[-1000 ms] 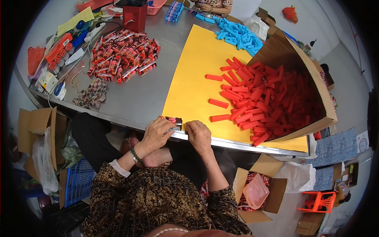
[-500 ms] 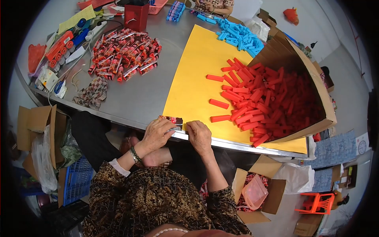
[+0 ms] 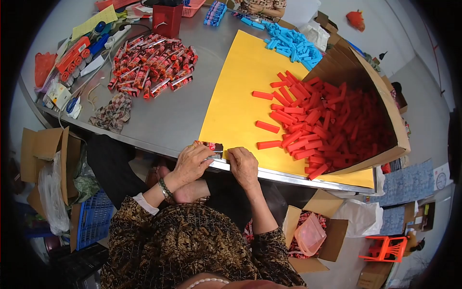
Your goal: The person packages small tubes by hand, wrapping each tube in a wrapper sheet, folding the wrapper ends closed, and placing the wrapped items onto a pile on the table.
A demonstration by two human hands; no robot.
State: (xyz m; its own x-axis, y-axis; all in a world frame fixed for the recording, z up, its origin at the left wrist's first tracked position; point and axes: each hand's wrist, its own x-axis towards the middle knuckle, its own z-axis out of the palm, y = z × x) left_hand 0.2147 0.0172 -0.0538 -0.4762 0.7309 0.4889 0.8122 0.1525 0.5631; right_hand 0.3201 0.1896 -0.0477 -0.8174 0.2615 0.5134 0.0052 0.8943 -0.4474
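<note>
At the table's front edge, my left hand is closed on a small dark wrapper with red print. Part of the wrapper shows beyond the fingers, near the edge of the yellow sheet. My right hand is just right of it, its fingers bent and pressed together at the table edge; what they hold, if anything, is hidden. Loose red plastic sticks lie on the sheet to the right, spilling from a tipped cardboard box. Many shiny red-and-dark wrapped sticks are heaped on the left.
Blue sticks are piled at the back, near another person's hand. A dark red container stands behind the wrapped heap. A checked cloth lies at front left. Below right, an open carton holds wrapped sticks and a pink scoop-like tray.
</note>
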